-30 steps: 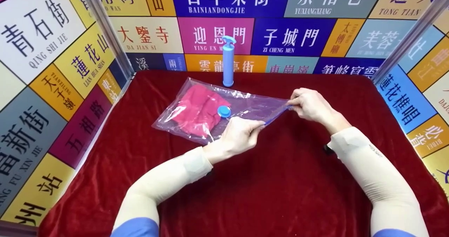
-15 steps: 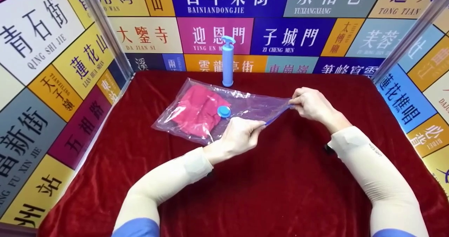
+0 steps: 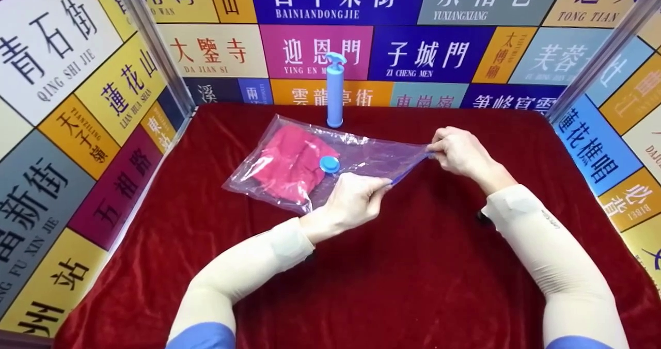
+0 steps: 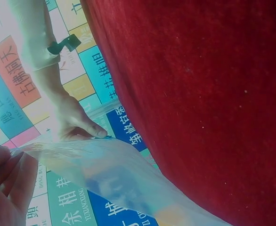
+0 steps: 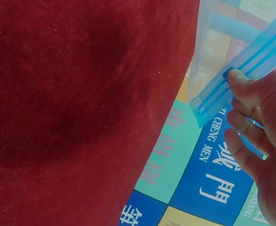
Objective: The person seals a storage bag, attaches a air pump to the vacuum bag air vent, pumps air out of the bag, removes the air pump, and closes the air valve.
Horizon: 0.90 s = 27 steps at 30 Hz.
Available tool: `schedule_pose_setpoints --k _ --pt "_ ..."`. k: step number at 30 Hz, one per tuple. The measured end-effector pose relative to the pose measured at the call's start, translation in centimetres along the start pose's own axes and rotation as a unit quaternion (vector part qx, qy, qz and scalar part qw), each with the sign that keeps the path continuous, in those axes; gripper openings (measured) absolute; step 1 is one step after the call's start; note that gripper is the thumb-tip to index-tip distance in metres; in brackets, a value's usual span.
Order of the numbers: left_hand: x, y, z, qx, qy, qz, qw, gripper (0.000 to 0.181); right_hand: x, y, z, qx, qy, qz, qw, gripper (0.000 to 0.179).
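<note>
A clear vacuum storage bag (image 3: 372, 155) lies at a slant on the red cloth, its zip edge raised toward the right. Inside it is a folded pink cloth (image 3: 289, 163), with a round blue valve cap (image 3: 329, 164) beside it on the bag. My left hand (image 3: 353, 199) pinches the near end of the blue zip edge. At the far end, my right hand (image 3: 459, 150) pinches the zip; in the right wrist view its thumb presses a small dark blue zip slider (image 5: 228, 74) close to the bag's corner.
Behind the bag a blue hand pump (image 3: 335, 93) stands upright. A red velvet cloth (image 3: 413, 276) covers the table. Printed sign panels (image 3: 317, 52) wall in the back and both sides, with metal posts at the corners.
My right hand has shifted very slightly away and to the right, keeping its pinch on the zip. The left hand and the bag stay almost where they were.
</note>
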<state>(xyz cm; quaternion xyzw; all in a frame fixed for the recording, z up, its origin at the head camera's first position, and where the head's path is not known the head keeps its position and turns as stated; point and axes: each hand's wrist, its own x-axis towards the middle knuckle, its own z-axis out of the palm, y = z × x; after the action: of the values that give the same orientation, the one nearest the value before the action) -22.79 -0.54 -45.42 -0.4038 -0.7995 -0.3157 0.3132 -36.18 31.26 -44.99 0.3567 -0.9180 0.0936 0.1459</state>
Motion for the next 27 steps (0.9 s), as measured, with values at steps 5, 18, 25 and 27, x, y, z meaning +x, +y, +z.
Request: schedule_pose_setpoints --k 5,18,25,27 --pt "0.07 0.15 0.32 -0.003 -0.003 0.004 1.0000 0.014 -0.42 0.25 -0.06 -0.004 0.001 0.014 0.9999 0.022" --pt "-0.07 0.04 0.19 -0.008 0.004 0.008 0.9999 0.021 -0.01 -0.12 0.20 -0.013 0.006 0.024 0.9996 0.022" --pt "-0.12 0.05 0.13 -0.008 0.006 0.006 0.9999 0.019 0.08 0.14 0.29 -0.018 0.001 0.030 0.9994 0.022" --pt "-0.10 0.04 0.10 -0.007 0.007 0.007 0.9999 0.019 0.13 0.29 0.31 -0.016 -0.001 0.035 0.9993 0.022"
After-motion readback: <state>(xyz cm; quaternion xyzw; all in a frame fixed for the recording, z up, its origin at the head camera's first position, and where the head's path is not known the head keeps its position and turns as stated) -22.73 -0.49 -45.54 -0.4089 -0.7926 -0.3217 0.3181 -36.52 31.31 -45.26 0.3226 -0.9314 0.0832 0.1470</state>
